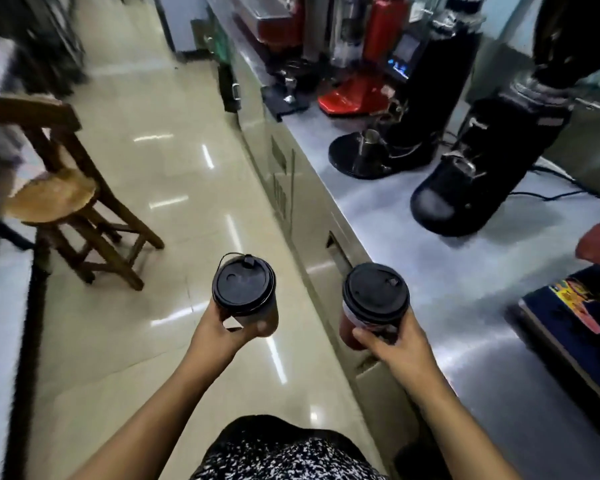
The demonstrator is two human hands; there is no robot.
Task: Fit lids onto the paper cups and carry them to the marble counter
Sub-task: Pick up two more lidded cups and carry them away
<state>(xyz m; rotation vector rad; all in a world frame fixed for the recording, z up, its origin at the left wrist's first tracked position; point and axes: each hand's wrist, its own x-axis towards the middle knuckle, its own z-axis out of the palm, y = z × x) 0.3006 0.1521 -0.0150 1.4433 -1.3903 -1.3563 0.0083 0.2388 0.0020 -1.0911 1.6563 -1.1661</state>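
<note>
Paper cups, black-lidded, contents hidden: left cup (267, 318) in left hand's (217, 330) grip, right cup (349, 329) in right hand's (395, 344).

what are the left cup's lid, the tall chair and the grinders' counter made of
Black round lid: likely matte plastic, moulded ridges, tethered plug. Brown tall chair: apparently wood, seat worn paler. Grey counter: probably brushed stainless steel, streaky glare.

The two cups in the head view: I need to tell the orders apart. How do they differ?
The left cup has a dark wall, the right cup a red one. The left cup's lid has a plug on a thin loop; the right cup's shows only a small tab. The left cup hangs over the floor, the right cup by the steel counter. Both wear black lids.
</note>
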